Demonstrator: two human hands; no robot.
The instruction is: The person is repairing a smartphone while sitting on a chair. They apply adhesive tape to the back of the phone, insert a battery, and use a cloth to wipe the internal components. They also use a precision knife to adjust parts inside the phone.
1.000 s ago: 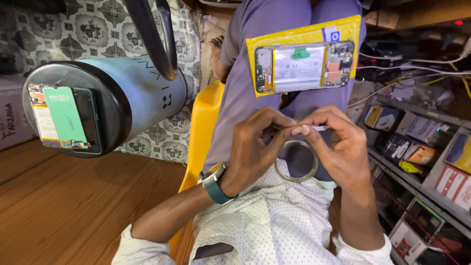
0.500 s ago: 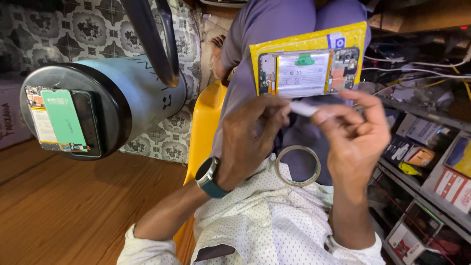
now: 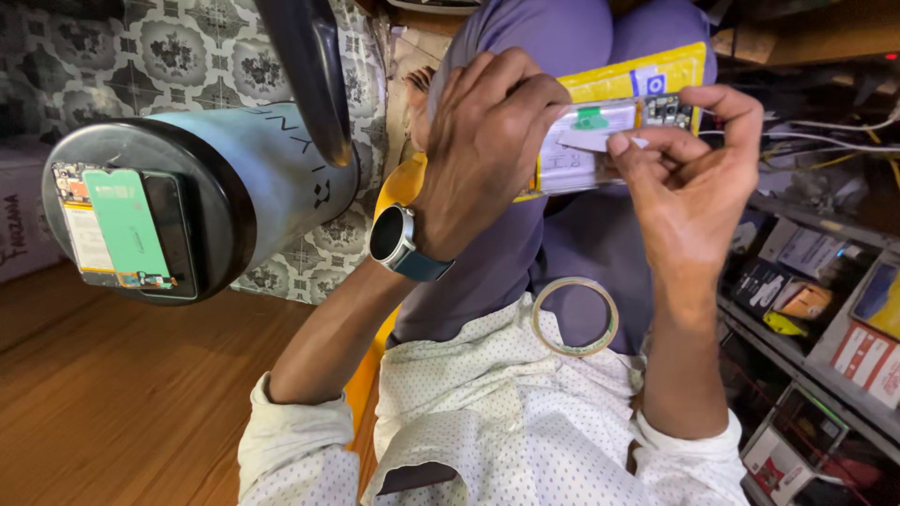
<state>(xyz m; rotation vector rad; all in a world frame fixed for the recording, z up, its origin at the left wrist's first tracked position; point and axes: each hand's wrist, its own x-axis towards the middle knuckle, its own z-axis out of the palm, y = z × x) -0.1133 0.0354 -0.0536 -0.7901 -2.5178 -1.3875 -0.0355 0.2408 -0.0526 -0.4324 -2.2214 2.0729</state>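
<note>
A translucent ring-shaped tape roll lies flat on the lap below both hands. Above it, the right hand pinches a pale tape strip in its grip, long axis running left-right, over an opened phone on a yellow rectangular packet; the left hand clasps the phone's left end. Right of the grips, shelves hold red, orange and dark boxes.

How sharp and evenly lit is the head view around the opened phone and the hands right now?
Head view: left hand, right hand and opened phone are sharp and evenly lit; a faint sheen on the tape roll; shelves at right sit in dimmer shadow; wide-angle stretch at the edges.
</note>
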